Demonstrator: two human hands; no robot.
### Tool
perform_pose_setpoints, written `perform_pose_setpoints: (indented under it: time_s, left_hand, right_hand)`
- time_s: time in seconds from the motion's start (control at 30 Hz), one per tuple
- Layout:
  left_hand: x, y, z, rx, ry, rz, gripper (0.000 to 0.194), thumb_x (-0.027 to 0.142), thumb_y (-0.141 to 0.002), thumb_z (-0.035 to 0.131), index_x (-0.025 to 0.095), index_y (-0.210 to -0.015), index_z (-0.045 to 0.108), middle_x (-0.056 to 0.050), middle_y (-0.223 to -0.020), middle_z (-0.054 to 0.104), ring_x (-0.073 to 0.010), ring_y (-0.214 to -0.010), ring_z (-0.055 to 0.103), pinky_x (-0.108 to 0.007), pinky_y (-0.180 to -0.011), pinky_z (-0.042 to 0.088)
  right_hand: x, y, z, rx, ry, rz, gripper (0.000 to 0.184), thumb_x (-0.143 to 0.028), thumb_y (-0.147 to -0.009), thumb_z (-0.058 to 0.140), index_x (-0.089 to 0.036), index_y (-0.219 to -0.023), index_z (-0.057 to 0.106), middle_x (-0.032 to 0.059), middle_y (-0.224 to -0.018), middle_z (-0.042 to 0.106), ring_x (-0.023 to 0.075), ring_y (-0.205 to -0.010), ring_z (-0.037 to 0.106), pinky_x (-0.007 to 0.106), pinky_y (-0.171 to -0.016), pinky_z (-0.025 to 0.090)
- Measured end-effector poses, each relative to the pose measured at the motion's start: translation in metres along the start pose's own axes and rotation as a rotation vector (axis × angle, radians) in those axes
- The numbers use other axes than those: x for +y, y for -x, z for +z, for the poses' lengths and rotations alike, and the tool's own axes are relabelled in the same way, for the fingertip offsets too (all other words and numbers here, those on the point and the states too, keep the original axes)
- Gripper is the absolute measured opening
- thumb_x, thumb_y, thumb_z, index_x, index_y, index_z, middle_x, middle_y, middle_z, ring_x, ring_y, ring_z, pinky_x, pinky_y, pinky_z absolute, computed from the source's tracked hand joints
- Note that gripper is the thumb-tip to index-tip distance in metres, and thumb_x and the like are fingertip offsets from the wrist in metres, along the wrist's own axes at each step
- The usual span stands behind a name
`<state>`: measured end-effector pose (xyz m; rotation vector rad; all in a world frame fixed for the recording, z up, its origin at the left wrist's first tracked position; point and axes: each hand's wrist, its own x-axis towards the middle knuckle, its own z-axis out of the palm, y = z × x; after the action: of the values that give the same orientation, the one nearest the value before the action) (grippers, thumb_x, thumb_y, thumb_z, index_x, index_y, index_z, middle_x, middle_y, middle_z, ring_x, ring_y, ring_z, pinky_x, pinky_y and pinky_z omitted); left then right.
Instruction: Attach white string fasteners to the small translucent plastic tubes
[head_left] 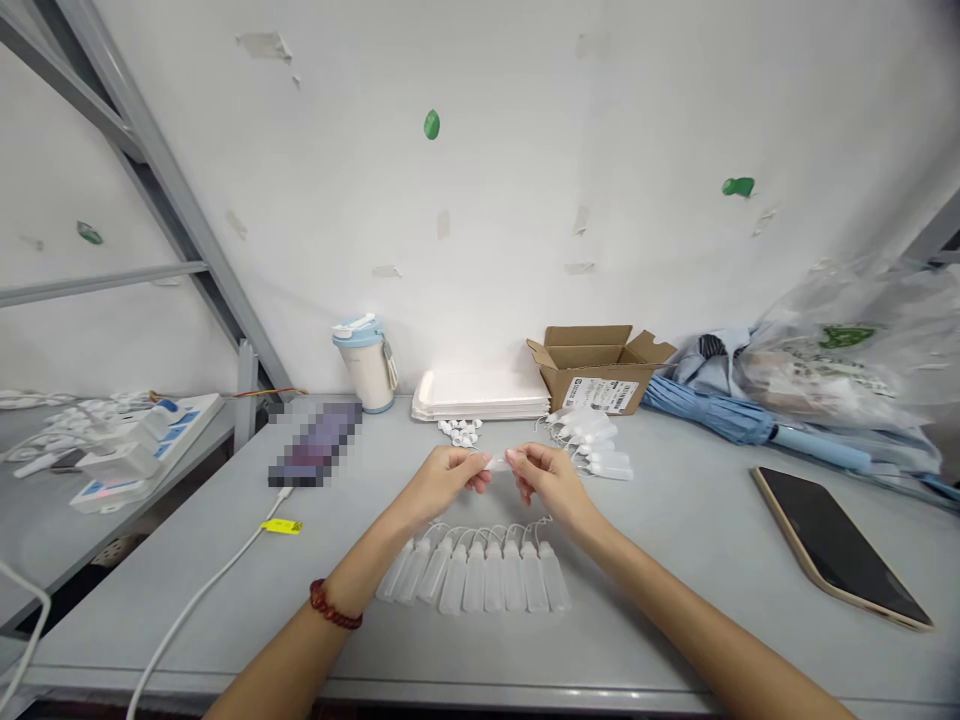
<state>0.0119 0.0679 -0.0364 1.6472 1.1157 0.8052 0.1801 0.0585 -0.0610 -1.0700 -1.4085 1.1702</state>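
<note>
The left hand (448, 478) and the right hand (541, 478) pinch one small clear bottle (496, 464) between them, above a row of bottles (480, 575) on the desk (675, 560).

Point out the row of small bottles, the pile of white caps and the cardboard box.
Row of small bottles (480, 578), head view, middle bottle's body.
Pile of white caps (460, 431), head view, centre of pile.
Cardboard box (600, 392), head view, front wall label.
</note>
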Motion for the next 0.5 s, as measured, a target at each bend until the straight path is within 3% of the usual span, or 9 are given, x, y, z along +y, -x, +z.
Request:
perform_pose_setpoints:
  time_s: [0.17,0.3,0.4,0.5]
  left_hand:
    - [0.006,0.005,-0.002,-0.004,-0.108,0.055,0.040,0.042,-0.081,0.048,0.015,-0.053,0.058,-0.003,-0.064,0.065,-0.0184,-0.071,0.059,-0.026,-0.067,0.041]
    - [0.003,0.004,-0.002,-0.023,-0.143,0.144,0.039,0.043,-0.082,0.047,0.014,-0.061,0.062,-0.003,-0.068,0.065,-0.0177,-0.070,0.057,-0.026,-0.065,0.041]
    - [-0.004,-0.003,-0.006,-0.015,-0.154,0.177,0.039,0.045,-0.083,0.045,0.014,-0.067,0.064,-0.004,-0.071,0.066,-0.0174,-0.070,0.057,-0.026,-0.066,0.042]
    - [-0.015,-0.014,-0.022,0.096,-0.191,0.182,0.040,0.045,-0.084,0.041,0.014,-0.083,0.067,-0.006,-0.079,0.069,-0.0186,-0.076,0.060,-0.027,-0.068,0.044]
  right_hand:
    - [0.001,0.000,0.000,-0.016,-0.110,0.068,0.038,-0.047,-0.072,0.062,-0.018,-0.053,0.046,-0.0068,-0.044,0.038,0.0078,-0.038,0.035,0.022,-0.038,0.033]
    - [-0.004,0.001,0.000,-0.010,-0.150,0.078,0.037,-0.044,-0.071,0.063,-0.018,-0.051,0.045,-0.0067,-0.044,0.037,0.0076,-0.039,0.034,0.022,-0.038,0.033]
    - [-0.007,0.000,-0.002,0.020,-0.069,0.043,0.035,-0.045,-0.072,0.062,-0.018,-0.054,0.049,-0.0053,-0.045,0.041,0.0087,-0.039,0.038,0.023,-0.040,0.035]
    - [-0.008,-0.007,-0.012,0.112,0.084,-0.035,0.032,-0.048,-0.074,0.057,-0.016,-0.067,0.058,-0.0025,-0.050,0.048,0.0110,-0.041,0.044,0.025,-0.043,0.038]
